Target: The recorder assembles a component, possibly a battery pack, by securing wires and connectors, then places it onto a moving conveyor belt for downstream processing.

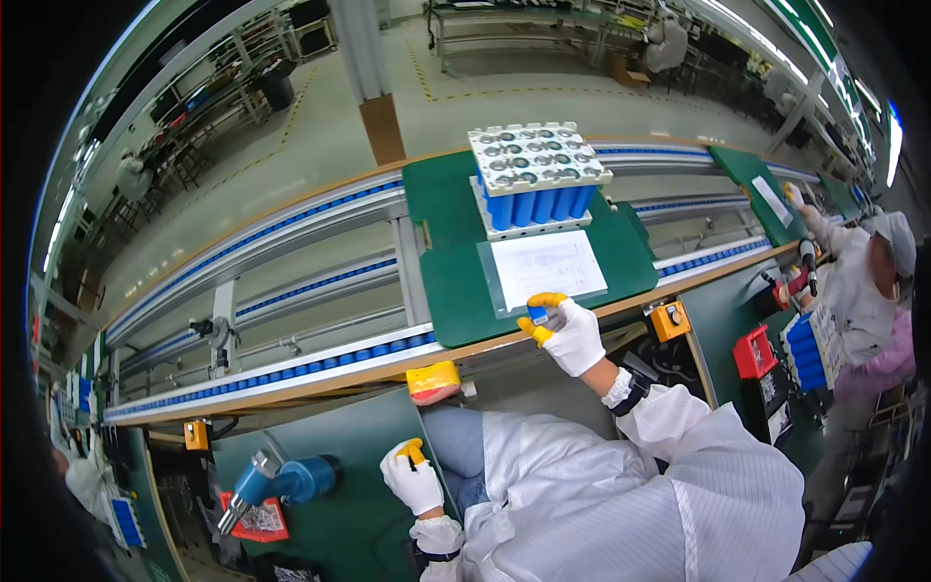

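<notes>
Right hand [576, 337] pinching blue block [537, 314] near paper sheet [549, 260]; left hand [413, 479] curled by worktop [354, 519] edge, cannot tell if holding.

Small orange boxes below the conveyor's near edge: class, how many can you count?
2: one small orange box right of the white-gloved right hand, another orange box at lower left. Others may be hidden.

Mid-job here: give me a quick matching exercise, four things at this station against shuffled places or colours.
1. small blue piece
2. power tool
3. paper sheet
4. left hand

A. gloved in white, yellow at the fingertips
B. in the right hand
C. on the green board
D. teal-blue body, silver tip

Pairs: 1-B, 2-D, 3-C, 4-A
</notes>
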